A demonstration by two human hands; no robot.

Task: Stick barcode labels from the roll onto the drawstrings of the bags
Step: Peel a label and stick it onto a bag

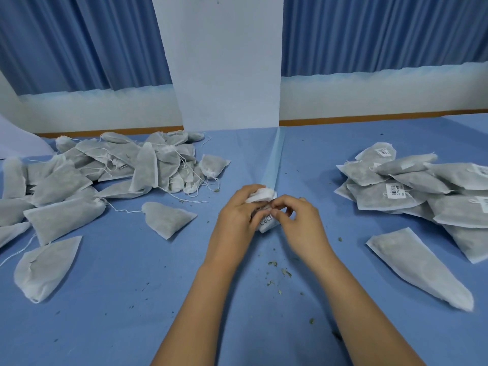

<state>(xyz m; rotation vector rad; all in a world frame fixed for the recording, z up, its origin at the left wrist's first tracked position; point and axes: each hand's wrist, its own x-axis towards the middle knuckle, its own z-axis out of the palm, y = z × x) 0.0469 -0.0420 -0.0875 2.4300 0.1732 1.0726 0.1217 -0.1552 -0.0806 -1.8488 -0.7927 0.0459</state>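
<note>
At the table's middle my left hand grips a small white drawstring bag, its top sticking out above my fingers. My right hand pinches a barcode label against the bag's lower part, thumb and forefinger meeting my left fingers. The drawstring itself is hidden between my hands. A heap of unlabelled grey-white bags with loose strings lies at the left. A stack of bags with barcode labels lies at the right. No label roll shows.
The table carries a blue cloth with scattered dry leaf crumbs in front of my hands. Single bags lie loose at near left, centre left and near right. A white pillar and blue curtains stand behind.
</note>
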